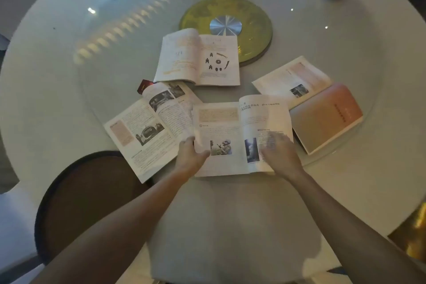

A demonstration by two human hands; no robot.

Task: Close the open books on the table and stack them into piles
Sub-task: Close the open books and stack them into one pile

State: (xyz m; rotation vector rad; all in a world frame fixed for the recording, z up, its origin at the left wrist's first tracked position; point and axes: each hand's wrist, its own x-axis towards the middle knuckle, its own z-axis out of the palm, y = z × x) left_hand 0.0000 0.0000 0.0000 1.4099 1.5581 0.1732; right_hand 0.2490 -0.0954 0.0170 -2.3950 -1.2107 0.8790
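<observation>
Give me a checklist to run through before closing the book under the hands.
1. Left hand grips left page edge of the near open book: ok.
2. Right hand flat on right page: ok.
3. Nothing lying on its pages besides hands: ok.
4. Left page overlaps the left open book; may drag it: not ok.
5. Closed pink book available as pile base: ok.
6. Far open book and right open book still open: not ok.

near open book [239, 136] – overlaps left book [147, 131] | far book [198, 57] behind | closed book [327, 117] right
</observation>
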